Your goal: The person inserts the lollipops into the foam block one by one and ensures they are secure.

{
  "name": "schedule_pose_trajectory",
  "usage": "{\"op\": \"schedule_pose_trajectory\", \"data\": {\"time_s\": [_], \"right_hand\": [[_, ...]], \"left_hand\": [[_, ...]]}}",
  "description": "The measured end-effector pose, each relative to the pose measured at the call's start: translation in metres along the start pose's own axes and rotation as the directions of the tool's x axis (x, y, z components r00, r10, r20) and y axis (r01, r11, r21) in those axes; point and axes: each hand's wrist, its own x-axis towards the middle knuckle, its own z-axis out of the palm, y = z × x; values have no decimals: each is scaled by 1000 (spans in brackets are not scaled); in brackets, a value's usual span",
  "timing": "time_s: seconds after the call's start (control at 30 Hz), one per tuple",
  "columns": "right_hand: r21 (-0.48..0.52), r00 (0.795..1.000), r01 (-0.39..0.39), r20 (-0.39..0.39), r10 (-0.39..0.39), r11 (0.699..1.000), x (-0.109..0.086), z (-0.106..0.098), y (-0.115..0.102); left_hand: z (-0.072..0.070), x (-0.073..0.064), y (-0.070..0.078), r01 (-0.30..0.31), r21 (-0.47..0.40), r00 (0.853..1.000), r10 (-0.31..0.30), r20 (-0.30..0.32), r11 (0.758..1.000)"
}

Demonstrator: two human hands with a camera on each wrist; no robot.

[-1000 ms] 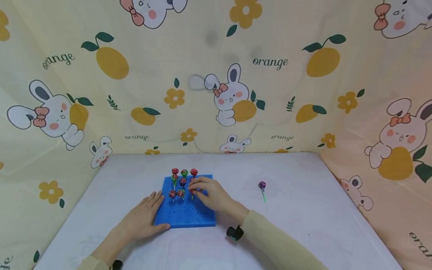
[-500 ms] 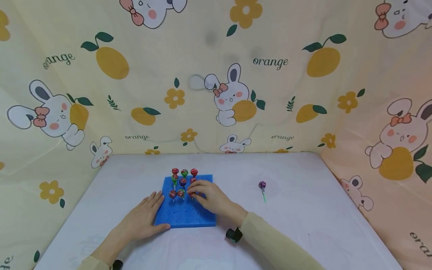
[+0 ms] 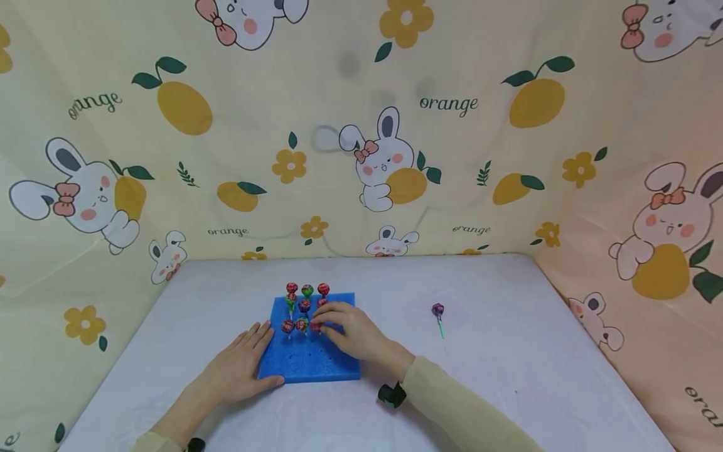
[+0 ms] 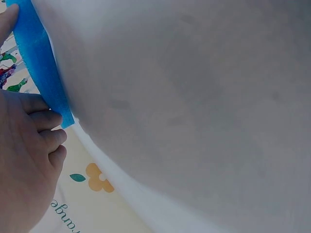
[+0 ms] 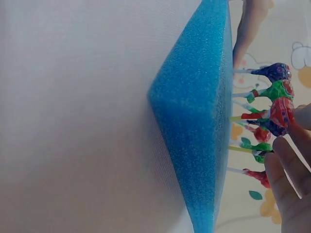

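A blue foam block (image 3: 310,368) lies on the table, with several wrapped lollipops (image 3: 304,306) standing in it in rows. At its right side my right hand (image 3: 361,334) pinches a red-wrapped lollipop (image 5: 282,112) by the head between thumb and fingertips. That lollipop's yellow stick (image 5: 235,118) meets the top of the foam in the right wrist view. My left hand (image 3: 240,361) lies along the block's left edge, fingers straight and thumb at the near corner. In the left wrist view its fingers (image 4: 46,120) touch the foam's side.
One purple-wrapped lollipop (image 3: 438,309) with a green stick lies apart on the white table (image 3: 486,376), right of the block. Patterned cloth (image 3: 316,75) with rabbits and oranges hangs behind and along both sides. Small holes mark the foam's near part.
My right fingertips have sunk slightly toward the foam and left with the red lollipop. The left hand stays at the block's edge. The head view has shifted a little.
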Motion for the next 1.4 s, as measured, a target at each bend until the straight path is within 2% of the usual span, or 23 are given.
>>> {"op": "schedule_pose_trajectory", "data": {"time_s": [0.17,0.4,0.5,0.67,1.0,1.2,1.4], "right_hand": [[0,1000,2,-21,-2,1000,-4,-2,-1],[64,997,-43,-59,47,997,-9,-8,0],[85,993,-68,-86,75,994,-11,-13,1],[101,984,-67,-158,83,993,-17,-20,9],[71,941,-6,-338,30,997,-34,-36,32],[96,918,-64,-384,96,993,-45,-48,45],[70,898,-134,-414,151,988,-58,-62,58]], "left_hand": [[4,-1,-1,-2,-2,1000,2,-6,1000],[7,0,-4,2,3,1000,-2,-12,1000],[8,-1,-3,0,4,1000,0,-17,1000],[6,-1,-2,3,-2,1000,-3,-14,1000],[4,0,-2,-4,7,1000,4,-20,1000],[5,1,-2,-15,10,999,15,-33,1000],[4,1,-1,-11,12,1000,11,-22,1000]]}}
